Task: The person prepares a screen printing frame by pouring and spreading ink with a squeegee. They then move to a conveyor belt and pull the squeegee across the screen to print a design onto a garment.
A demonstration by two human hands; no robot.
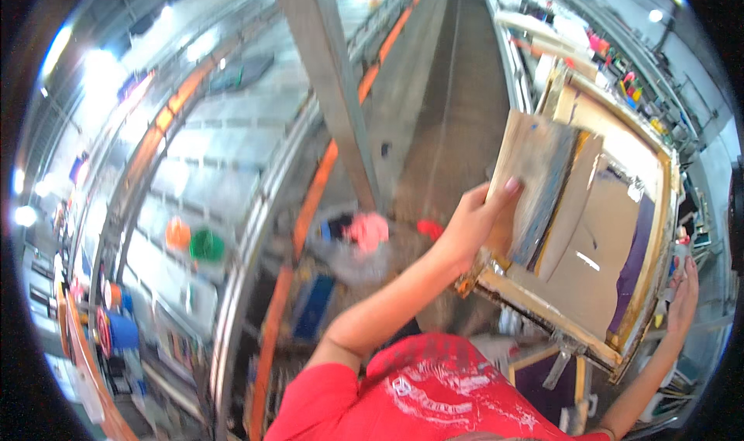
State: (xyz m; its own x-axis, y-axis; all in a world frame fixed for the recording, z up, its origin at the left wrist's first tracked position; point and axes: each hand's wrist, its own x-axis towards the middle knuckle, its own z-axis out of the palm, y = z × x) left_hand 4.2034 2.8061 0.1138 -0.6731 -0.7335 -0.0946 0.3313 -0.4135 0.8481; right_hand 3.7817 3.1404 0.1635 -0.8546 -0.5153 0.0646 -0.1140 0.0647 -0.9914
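My left hand [474, 222] is closed on a wide squeegee [535, 181] with a flat wooden handle stained blue and dark along one edge. It is tilted over the left part of a wooden-framed printing screen [668, 179]. Beige-grey ink [583, 243] covers much of the mesh, with wet glints, and a purple strip [634, 259] runs down its right side. Just beyond the frame's right edge is my right hand [682, 300], its fingers stretched upward; I see nothing held in it. A metal bracket [558, 370] sits at the screen's near edge.
A long printing table with an orange edge strip [267, 348] runs along the left. A grey post [329, 84] rises ahead beside the aisle [446, 100]. Pink cloth [366, 232] lies low in front. Orange [177, 233] and green [207, 245] containers and a blue bucket [120, 332] stand left.
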